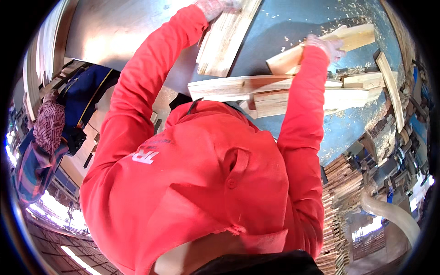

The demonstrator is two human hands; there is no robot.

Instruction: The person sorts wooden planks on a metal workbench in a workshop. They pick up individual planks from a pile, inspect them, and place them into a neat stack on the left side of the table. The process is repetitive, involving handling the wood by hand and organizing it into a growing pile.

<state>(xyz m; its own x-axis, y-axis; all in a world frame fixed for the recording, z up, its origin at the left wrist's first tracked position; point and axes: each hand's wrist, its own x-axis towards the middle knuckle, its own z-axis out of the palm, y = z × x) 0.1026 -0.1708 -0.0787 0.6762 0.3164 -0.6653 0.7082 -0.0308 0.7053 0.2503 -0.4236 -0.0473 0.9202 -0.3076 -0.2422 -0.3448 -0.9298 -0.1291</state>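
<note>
Near the top edge, my left hand (217, 7), in a pale glove, is closed over the far part of a few light wooden planks (228, 39) laid side by side. Its fingertips are partly hidden. At the upper right, my right hand (326, 46), also in a pale glove, grips a wooden board (360, 37) that slants across the blue work surface (270, 32). Its fingers curl over the board's near side, and a second piece of wood (280, 60) lies partly under the wrist. More planks (238, 86) lie crosswise nearer to my body.
Wood shavings litter the blue surface. A shiny metal plate (114, 32) lies at the left, beside upright planks (48, 43). Another person (43, 133) is at the far left. A narrow slat (390, 89), stacked wood strips (341, 192) and a ribbed hose (389, 211) are on the right.
</note>
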